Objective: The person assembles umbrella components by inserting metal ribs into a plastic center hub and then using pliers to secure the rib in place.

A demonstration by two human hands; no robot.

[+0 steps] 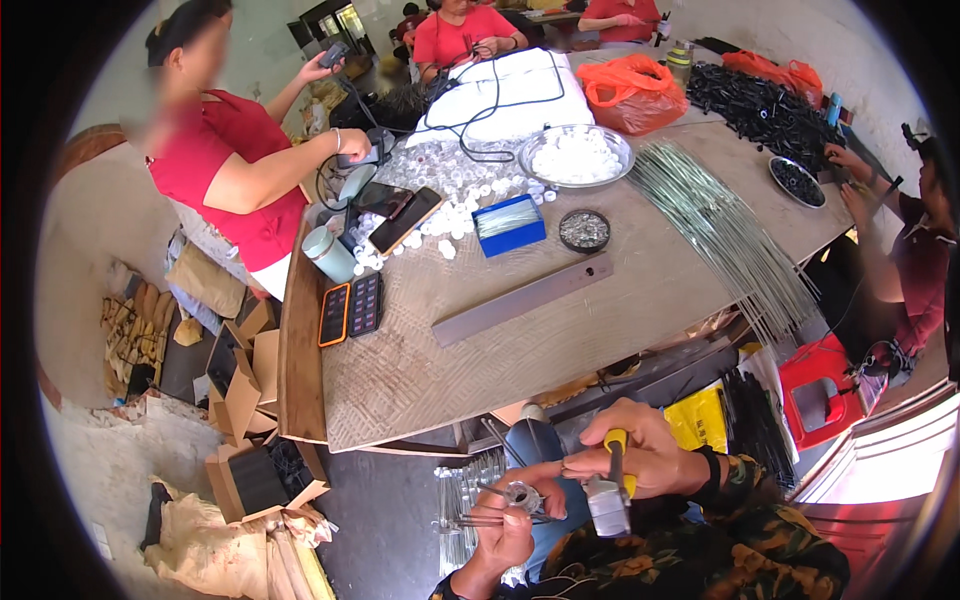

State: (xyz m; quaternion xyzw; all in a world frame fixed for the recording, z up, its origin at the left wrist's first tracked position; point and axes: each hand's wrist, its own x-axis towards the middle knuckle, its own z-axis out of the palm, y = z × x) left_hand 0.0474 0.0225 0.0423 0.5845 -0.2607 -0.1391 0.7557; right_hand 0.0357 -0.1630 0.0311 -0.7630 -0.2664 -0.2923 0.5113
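My left hand (510, 540) is closed around a small round metal piece (521, 494) with a hole in its middle. Several thin metal rods (480, 521) stick out from the same grip, toward the left. My right hand (650, 450), just to the right and slightly higher, grips a yellow-handled tool (616, 441) whose broad silver head points down; its exact kind is unclear. Both hands are over my lap, in front of the table's near edge. Below the left hand lies a bundle of thin silver rods (455, 505), partly covered by it.
The wooden table (400, 395) carries a grey metal bar (520, 298), a blue box (508, 226), a dish of small clear pieces (584, 230), a bowl of white caps (575, 157) and long rods (700, 220). A red stool (815, 390) stands right. Co-workers surround the table.
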